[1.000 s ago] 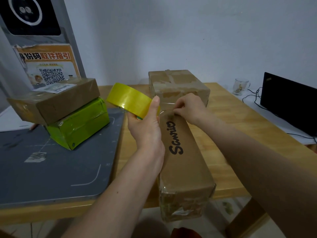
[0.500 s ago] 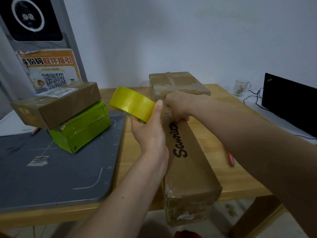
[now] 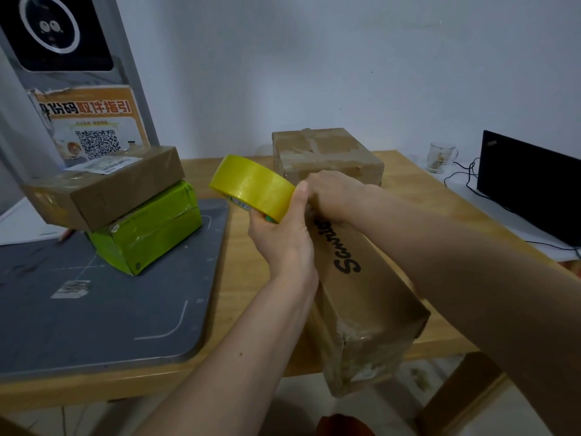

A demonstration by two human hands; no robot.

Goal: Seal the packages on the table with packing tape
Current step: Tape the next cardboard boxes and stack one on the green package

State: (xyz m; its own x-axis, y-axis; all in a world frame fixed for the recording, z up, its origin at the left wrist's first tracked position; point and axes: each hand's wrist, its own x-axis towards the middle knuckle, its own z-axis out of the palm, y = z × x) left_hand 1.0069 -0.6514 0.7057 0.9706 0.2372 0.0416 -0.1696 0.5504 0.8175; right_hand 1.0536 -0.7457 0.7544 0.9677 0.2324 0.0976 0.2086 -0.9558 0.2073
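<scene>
wooden table (image 3: 245,278): left hand (image 3: 279,243) holds tape roll (image 3: 251,187).

— What colour was the tape (image 3: 253,186) in the left hand (image 3: 280,239)?
— Yellow, glossy. The long box (image 3: 371,287) under the right hand (image 3: 334,195) was brown with black lettering.
— And left of the hands?
— A bright green parcel (image 3: 147,229) under a brown box (image 3: 107,187) bearing a white label, on a grey mat (image 3: 103,309) with white lines. The table (image 3: 245,269) was pale wood.
</scene>
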